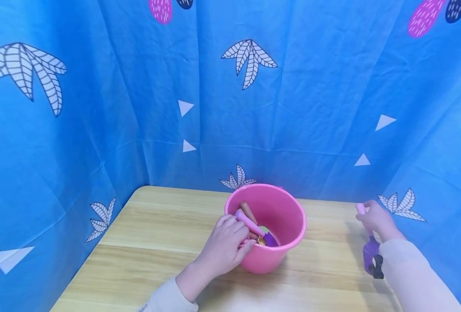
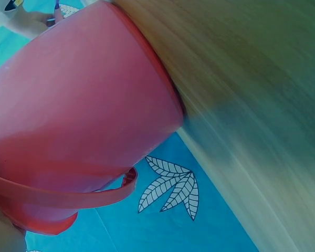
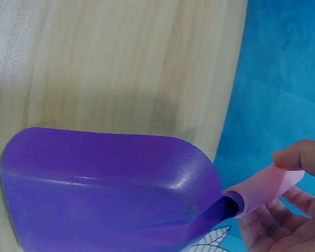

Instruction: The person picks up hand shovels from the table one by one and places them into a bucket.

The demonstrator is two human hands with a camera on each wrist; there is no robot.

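Note:
A pink bucket stands on the table. My left hand grips its near left rim, the fingers curled over the edge. Inside the bucket lie a pink-handled tool with a purple end, a brown stick-like piece and small green and gold parts; the fingers partly cover them. Off to the right, my right hand holds a toy shovel by its pink handle. The shovel's purple scoop is over the table's right side. In the left wrist view the bucket's curved carrying handle hangs against its side.
The light wooden table has rounded corners. A blue patterned cloth hangs behind it and along both sides. In the head view a black object shows beside the right sleeve, over the scoop.

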